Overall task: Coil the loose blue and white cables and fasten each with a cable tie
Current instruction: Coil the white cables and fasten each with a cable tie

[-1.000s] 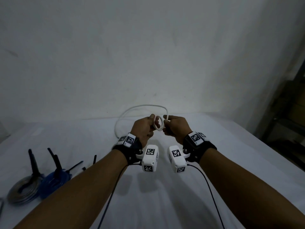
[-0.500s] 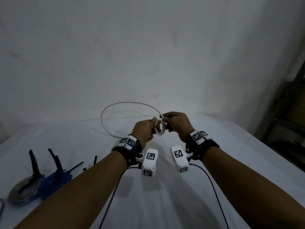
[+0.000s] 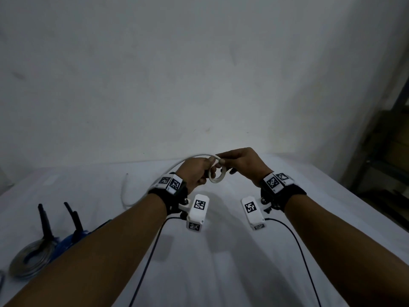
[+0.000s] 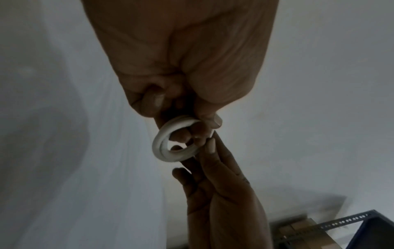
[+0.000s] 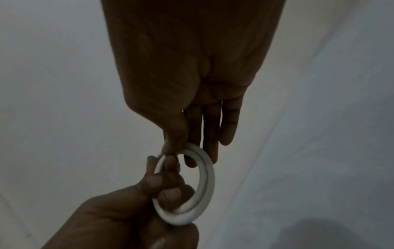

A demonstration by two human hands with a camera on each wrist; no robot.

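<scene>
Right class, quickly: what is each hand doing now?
Left hand: grips the white cable coil.
Right hand: pinches the coil's top between thumb and finger.

Dim throughout, in a cold grey-blue cast, with no lamp in view and no glare anywhere. From the head camera, softly lit from above: blurred shadows of the arms and wrist cameras thrown onto the white table (image 3: pixel 221 262) just below them. Darkest at the far right, where the shelving (image 3: pixel 389 151) sank into near black. Wide-angle bending at the edges, the table's far edge curved and the forearms stretched large in the near corners. Grainier and murkier in both wrist views. Backlit there against the pale wall (image 4: pixel 319 84), the left hand (image 4: pixel 183 55) and right hand (image 5: pixel 192 59) rendered as dark, soft-edged shapes, oversized and out of focus nearest the lens.
</scene>
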